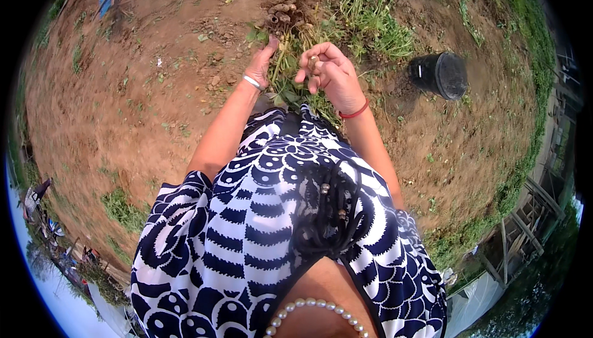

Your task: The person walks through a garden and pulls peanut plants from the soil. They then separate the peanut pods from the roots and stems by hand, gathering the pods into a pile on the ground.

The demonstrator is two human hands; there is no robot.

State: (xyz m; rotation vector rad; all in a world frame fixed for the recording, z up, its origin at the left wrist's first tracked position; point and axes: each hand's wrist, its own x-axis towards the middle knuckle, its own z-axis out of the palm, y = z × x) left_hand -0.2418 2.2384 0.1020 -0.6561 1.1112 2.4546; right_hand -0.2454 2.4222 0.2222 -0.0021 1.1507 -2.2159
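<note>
My left hand, with a white bangle at the wrist, is closed round the green stems of an uprooted peanut plant. Its far end carries a cluster of brown, soil-covered peanuts among the roots, while the leaves reach back toward my lap. Just right of the stems, my right hand pinches a single peanut between thumb and fingers. A red cord circles that wrist. The left fingers are partly hidden by the stems and leaves.
A black bucket is on the soil to the right; its inside cannot be made out. Green plants lie heaped beyond my right hand. Something blue stands far left. Wooden planks border the right edge.
</note>
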